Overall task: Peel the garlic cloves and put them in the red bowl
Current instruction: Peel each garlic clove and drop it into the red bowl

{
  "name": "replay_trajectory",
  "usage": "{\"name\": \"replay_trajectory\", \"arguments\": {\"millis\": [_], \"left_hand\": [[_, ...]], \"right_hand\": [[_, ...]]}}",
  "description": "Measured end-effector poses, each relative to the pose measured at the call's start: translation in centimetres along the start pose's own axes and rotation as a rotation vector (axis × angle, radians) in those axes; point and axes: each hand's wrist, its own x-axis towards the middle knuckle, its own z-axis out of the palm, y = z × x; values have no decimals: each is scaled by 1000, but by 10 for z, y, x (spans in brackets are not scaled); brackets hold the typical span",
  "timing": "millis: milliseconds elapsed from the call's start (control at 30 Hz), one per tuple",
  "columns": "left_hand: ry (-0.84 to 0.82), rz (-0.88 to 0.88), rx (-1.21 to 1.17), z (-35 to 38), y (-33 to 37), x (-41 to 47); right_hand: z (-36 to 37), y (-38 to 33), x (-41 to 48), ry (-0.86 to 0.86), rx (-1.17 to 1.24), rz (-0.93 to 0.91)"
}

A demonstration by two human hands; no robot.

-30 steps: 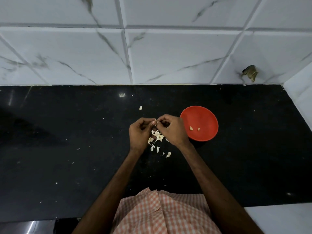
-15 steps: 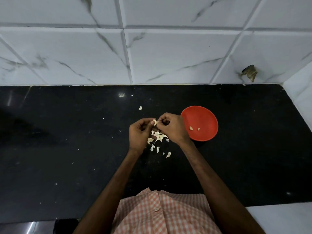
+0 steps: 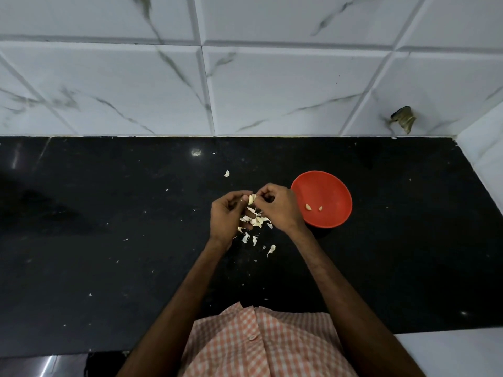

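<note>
Left hand (image 3: 226,216) and right hand (image 3: 277,206) pinch a pale, papery-skinned garlic clove (image 3: 251,199) between curled fingertips, above scattered flaky white peelings (image 3: 254,221) and left of a smooth round red plastic bowl (image 3: 330,186).

Orange-and-white checked shirt (image 3: 272,349), one button (image 3: 253,337), apparently short-sleeved, bare forearms (image 3: 174,308)

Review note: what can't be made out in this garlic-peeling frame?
Head view:
- garlic clove: mostly covered by left hand and right hand; remaining skin unclear.
- pile below: partly under both hands; cloves versus skins too small to tell.
- two pieces in red bowl: too small to judge peeled.
</note>
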Motion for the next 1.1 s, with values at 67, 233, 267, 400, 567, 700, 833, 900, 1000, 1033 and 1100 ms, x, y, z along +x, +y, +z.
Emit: {"name": "replay_trajectory", "arguments": {"millis": [67, 233, 267, 400, 567, 700, 833, 900, 1000, 1033, 1100], "left_hand": [[-10, -32, -20, 0, 0, 0], [-7, -141, -144, -5, 0, 1], [1, -158, -163, -6, 0, 1], [8, -179, -192, -8, -1, 4], [12, -171, -127, -11, -3, 6], [-29, -103, 31, -2, 4, 9], [-102, 50, 285, 37, 15, 31], [-146, 120, 474, 61, 15, 46], [-258, 188, 796, 100, 6, 66], [-297, 193, 895, 111, 1, 70], [-364, 163, 1059, 130, -9, 76]], "right_hand": [[1, 2, 0, 0, 15, 18], [2, 11, -1, 53, 32, 78], [2, 15, -1, 58, 15, 86], [9, 31, -6, 2, -139, 144], [18, 34, -16, -21, -433, 125], [21, 38, -15, -10, -459, 115], [26, 52, -15, -125, -356, 148], [27, 57, -18, -116, -295, 159], [20, 62, -22, -107, -194, 193], [18, 63, -22, -119, -190, 219], [14, 66, -22, -108, -175, 235]]}}
